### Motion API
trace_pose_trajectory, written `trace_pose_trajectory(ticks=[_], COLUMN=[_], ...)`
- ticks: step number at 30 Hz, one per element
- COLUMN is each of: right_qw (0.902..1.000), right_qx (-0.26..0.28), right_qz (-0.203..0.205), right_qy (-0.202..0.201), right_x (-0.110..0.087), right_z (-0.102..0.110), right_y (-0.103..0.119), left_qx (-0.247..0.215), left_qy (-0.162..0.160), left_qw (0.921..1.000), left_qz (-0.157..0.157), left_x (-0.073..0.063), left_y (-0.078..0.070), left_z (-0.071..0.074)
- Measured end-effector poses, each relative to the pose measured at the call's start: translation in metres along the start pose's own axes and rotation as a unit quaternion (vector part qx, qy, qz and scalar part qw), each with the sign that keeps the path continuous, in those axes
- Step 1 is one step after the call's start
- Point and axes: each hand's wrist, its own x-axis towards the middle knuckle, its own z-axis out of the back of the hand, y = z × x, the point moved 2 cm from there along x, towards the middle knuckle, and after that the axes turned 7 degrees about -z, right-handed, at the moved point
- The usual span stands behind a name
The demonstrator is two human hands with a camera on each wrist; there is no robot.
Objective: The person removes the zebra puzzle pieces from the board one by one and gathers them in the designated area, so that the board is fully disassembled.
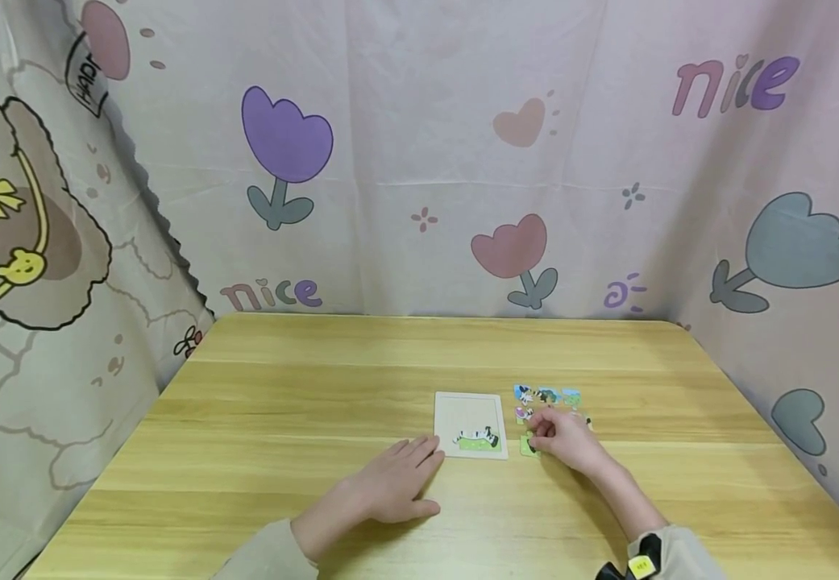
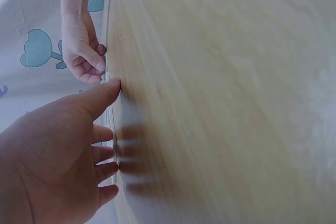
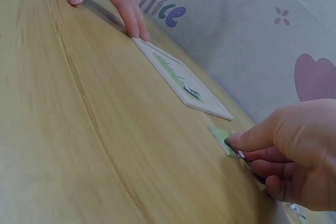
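Note:
A pale square puzzle board (image 1: 455, 409) lies on the table, with zebra-picture pieces (image 1: 479, 439) along its lower part. My left hand (image 1: 397, 483) rests with extended fingers at the board's lower left corner; in the left wrist view, its thumb and fingertips (image 2: 107, 168) lie along the table surface. To the right of the board, my right hand (image 1: 571, 441) bends over a green puzzle piece (image 1: 528, 445). The right wrist view shows the thumb and curled fingers pinching that green piece (image 3: 220, 137) at one end, low over the table. The hand partly covers it.
Several more picture pieces (image 1: 546, 395) lie in rows right of the board, partly hidden by the right hand. The wooden table (image 1: 303, 379) meets a printed curtain (image 1: 404, 145) at the back and sides. A black strap with a yellow tag (image 1: 641, 565) circles the right wrist.

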Motion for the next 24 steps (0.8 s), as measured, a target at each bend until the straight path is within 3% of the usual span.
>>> trace_pose_trajectory(ticks=[14,20,24], right_qw=[0.9985,0.9987,0.9994], right_qx=[-0.008,-0.010,0.010], right_qz=[-0.047,-0.027,-0.011], right_qy=[-0.027,-0.043,-0.032], right_x=[0.001,0.003,0.007], right_z=[0.001,0.001,-0.005], right_y=[0.001,0.008,0.020], left_qx=[-0.003,0.002,0.003], left_qy=[0.001,0.005,0.008], left_qw=[1.0000,1.0000,1.0000], left_qz=[-0.001,0.003,0.004], left_x=[0.000,0.001,0.001], left_y=[-0.001,0.000,-0.001], left_z=[0.003,0.003,0.003])
